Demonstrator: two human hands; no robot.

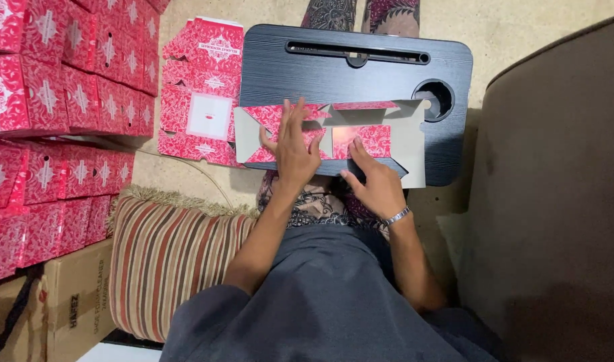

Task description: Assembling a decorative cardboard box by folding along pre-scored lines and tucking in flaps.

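Head view shows 1 flat red-patterned box blank (334, 131) lying printed side partly up across the near half of a black lap desk (360, 67), its grey inner flaps spread to left and right. The left hand (295, 144) lies open and flat on the blank's left panels, fingers splayed and pressing down, gripping nothing. The right hand (377, 181) rests at the near edge, its fingers extended onto the lower right panel; whether the thumb pinches a flap underneath cannot be told.

Risk 1: the blank's right grey flap overhangs the desk's near right corner, unsupported. Pressure there would likely bend it off its crease line.

Risk 2: the near edge of the blank sits at the desk's rim, above the lap. In my judgement, a push from either hand could slide it off the smooth surface.

Risk 3: the round cup recess (433, 99) lies just beside the upper right flap; a flap pressed over that hole could dent.

Outward: a stack of flat blanks (203, 94) lies on the floor just left of the desk. Finished red boxes (59, 100) are piled further left, above a striped cushion (173, 258) and a brown carton (72, 308). A wristband (397, 216) sits on the right wrist.
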